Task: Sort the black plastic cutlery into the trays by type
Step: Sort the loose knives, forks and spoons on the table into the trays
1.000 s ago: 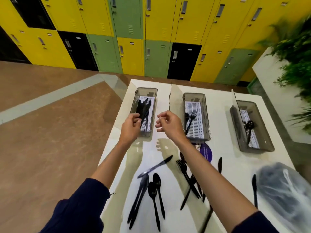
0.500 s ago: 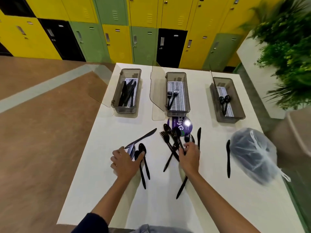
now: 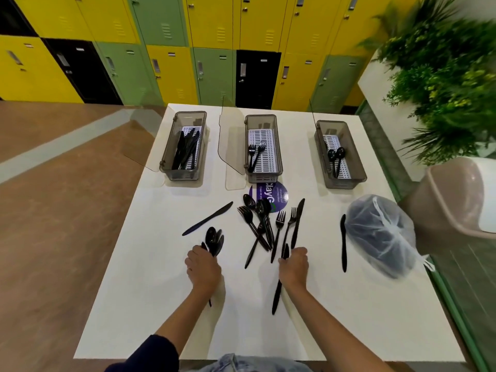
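Three smoky plastic trays stand in a row at the far side of the white table [image 3: 349, 318]. The left tray [image 3: 167, 162] holds knives, the middle tray [image 3: 279, 162] two forks, the right tray [image 3: 359, 170] two spoons. A loose pile of black forks and spoons [image 3: 264, 226] lies mid-table. My left hand [image 3: 203, 268] is closed around a bunch of black spoons [image 3: 214, 238], bowls pointing away. My right hand [image 3: 294, 267] grips a black knife [image 3: 277, 294] at its middle. One knife [image 3: 208, 218] lies left of the pile, another [image 3: 343, 242] to the right.
A knotted clear bag of more black cutlery [image 3: 381, 234] sits at the right edge. A round purple sticker [image 3: 271, 193] lies below the middle tray. Clear tray lids [image 3: 232, 154] stand open beside the trays. Lockers [image 3: 214, 49], a planter [image 3: 442, 76] and a beige chair [image 3: 461, 200] surround the table.
Both hands came back from the left tray to the loose cutlery. The left hand gathered the spoons and lifted them together; the right hand slid back and closed on a knife.
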{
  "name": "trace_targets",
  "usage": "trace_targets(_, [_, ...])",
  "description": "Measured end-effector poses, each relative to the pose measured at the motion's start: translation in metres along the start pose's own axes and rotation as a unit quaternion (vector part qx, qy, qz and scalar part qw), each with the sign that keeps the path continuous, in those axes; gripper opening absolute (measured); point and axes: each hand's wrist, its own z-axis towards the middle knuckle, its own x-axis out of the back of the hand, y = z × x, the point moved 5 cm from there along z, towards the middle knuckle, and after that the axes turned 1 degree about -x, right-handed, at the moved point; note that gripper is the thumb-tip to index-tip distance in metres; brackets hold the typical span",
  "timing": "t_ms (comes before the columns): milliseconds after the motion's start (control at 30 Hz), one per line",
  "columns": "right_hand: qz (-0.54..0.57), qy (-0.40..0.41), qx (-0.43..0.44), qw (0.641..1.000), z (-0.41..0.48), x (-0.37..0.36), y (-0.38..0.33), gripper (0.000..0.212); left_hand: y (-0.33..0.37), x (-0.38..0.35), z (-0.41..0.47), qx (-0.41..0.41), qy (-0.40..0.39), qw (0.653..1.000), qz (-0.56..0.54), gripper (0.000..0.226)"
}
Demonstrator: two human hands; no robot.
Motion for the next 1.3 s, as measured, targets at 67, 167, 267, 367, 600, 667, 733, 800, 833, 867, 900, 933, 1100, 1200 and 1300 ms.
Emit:
trace_targets(67, [-0.004,-0.002,0.006,1.0,0.001,0.001,-0.001,0.028,0.008,-0.002,0.0,-0.037,0.013,0.999,0.03,0.047])
trace_targets(167, [-0.01,-0.006,0.02,1.0,0.002,0.004,-0.001,0.028,0.004,-0.02,0.019,-0.09,0.009,0.993,0.075,0.068])
trace_targets(267, [0.001,0.017,0.033,0.999,-0.001,0.01,-0.005,0.023,0.006,-0.019,0.02,-0.16,-0.003,0.98,0.116,0.075])
trace_targets(367, [0.022,0.065,0.064,0.996,-0.001,0.017,-0.017,0.022,0.021,0.005,0.007,-0.174,0.011,0.973,0.151,0.05])
trace_targets(600, [0.025,0.041,0.141,0.989,0.02,0.008,-0.058,0.026,0.041,0.022,0.038,-0.25,0.036,0.967,-0.02,0.028])
trace_targets(667, [0.012,0.031,0.15,0.988,0.026,-0.002,-0.067,0.028,0.044,0.025,0.047,-0.264,0.04,0.964,-0.018,0.029])
trace_targets(733, [-0.04,0.033,0.149,0.987,0.027,-0.012,-0.075,0.037,0.045,0.028,0.056,-0.271,0.031,0.962,-0.027,0.016])
trace_targets(800, [-0.14,0.055,0.114,0.982,0.026,-0.018,-0.078,0.064,0.043,0.03,0.066,-0.27,0.01,0.961,-0.054,0.01])
trace_targets(833, [-0.161,0.061,0.092,0.981,0.025,-0.019,-0.079,0.077,0.042,0.03,0.071,-0.263,0.001,0.962,-0.07,0.01])
trace_targets(867, [-0.162,0.062,0.076,0.982,0.024,-0.02,-0.08,0.086,0.04,0.031,0.076,-0.25,-0.01,0.964,-0.088,0.011])
trace_targets(900, [-0.156,0.059,0.068,0.984,0.024,-0.022,-0.079,0.092,0.038,0.033,0.08,-0.239,-0.018,0.965,-0.108,0.017])
trace_targets(933, [-0.154,0.053,0.063,0.985,0.025,-0.025,-0.077,0.094,0.037,0.035,0.083,-0.222,-0.029,0.967,-0.124,0.025])
trace_targets(1100, [-0.121,0.027,0.07,0.99,0.034,-0.03,-0.076,0.079,0.037,0.042,0.091,-0.182,-0.021,0.976,-0.117,0.034])
trace_targets(1200, [-0.101,0.004,0.072,0.992,0.04,-0.03,-0.073,0.061,0.04,0.04,0.094,-0.156,-0.041,0.981,-0.105,0.036])
trace_targets(1300, [-0.102,-0.031,0.07,0.992,0.043,-0.033,-0.068,0.043,0.044,0.035,0.098,-0.15,-0.053,0.985,-0.07,0.036])
